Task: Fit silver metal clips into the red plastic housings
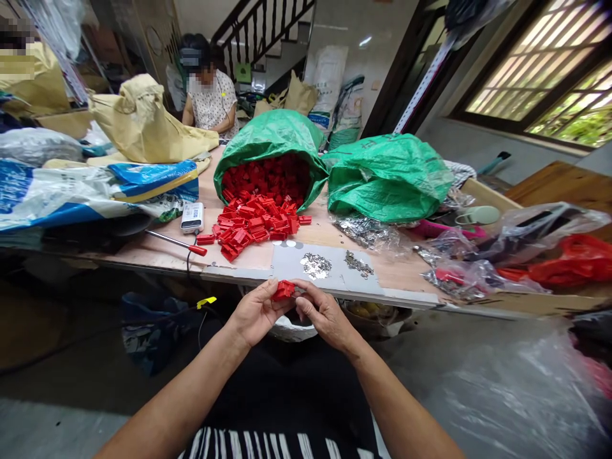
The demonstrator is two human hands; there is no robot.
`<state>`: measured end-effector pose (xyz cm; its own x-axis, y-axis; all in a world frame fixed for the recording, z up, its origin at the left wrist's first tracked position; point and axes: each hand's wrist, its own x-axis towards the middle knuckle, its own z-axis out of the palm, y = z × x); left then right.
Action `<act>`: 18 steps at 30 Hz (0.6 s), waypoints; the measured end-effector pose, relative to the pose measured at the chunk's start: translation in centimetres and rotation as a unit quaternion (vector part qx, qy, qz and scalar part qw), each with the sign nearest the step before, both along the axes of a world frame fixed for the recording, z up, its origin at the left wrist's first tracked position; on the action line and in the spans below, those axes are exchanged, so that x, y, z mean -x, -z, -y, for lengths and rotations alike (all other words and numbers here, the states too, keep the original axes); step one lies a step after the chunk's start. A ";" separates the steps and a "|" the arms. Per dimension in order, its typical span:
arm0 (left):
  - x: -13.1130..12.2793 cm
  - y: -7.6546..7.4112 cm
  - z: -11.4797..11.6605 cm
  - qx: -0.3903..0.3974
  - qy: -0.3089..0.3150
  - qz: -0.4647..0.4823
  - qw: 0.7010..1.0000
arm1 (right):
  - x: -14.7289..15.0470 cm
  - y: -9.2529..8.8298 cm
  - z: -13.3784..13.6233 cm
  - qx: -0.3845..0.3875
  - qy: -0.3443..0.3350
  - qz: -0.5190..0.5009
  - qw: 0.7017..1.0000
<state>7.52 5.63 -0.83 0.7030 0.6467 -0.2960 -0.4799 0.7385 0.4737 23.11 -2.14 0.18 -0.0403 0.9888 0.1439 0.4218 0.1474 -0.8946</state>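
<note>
My left hand (255,313) grips a small red plastic part (284,291) between thumb and fingers, just in front of the table's front edge. My right hand (324,312) meets it from the other side, its index finger at the part's right end and its fingers pinched together. Whatever lies in that pinch is too small to make out. Beyond my hands, a grey sheet (291,260) bears a pile of small shiny metal pieces (316,265) and a smaller, darker pile of metal pieces (358,263). Similar red parts (253,220) spill from an open green sack (272,131).
A red-handled screwdriver (179,244) and a white box-shaped device (192,217) lie left of the red heap. Another green sack (387,178) stands right. Plastic bags (459,271) crowd the right end. A co-worker (213,95) sits across the table. A white container (292,329) is below my hands.
</note>
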 end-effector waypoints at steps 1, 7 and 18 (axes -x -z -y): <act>-0.1 0.0 0.1 0.010 0.000 0.001 1.000 | 0.0 0.0 0.0 -0.002 0.003 0.005 1.000; -0.5 0.1 0.4 0.045 -0.006 0.002 0.999 | -0.2 0.5 -0.2 -0.025 0.074 0.106 0.991; -1.1 0.1 0.8 0.081 -0.014 -0.009 0.997 | -0.3 0.9 0.1 -0.027 0.085 0.128 0.988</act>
<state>8.61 4.85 -0.90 0.6789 0.6092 -0.4098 -0.4944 0.7920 0.3582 23.43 -2.25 -0.72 0.0834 0.9758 0.2023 0.6564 0.0990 -0.7479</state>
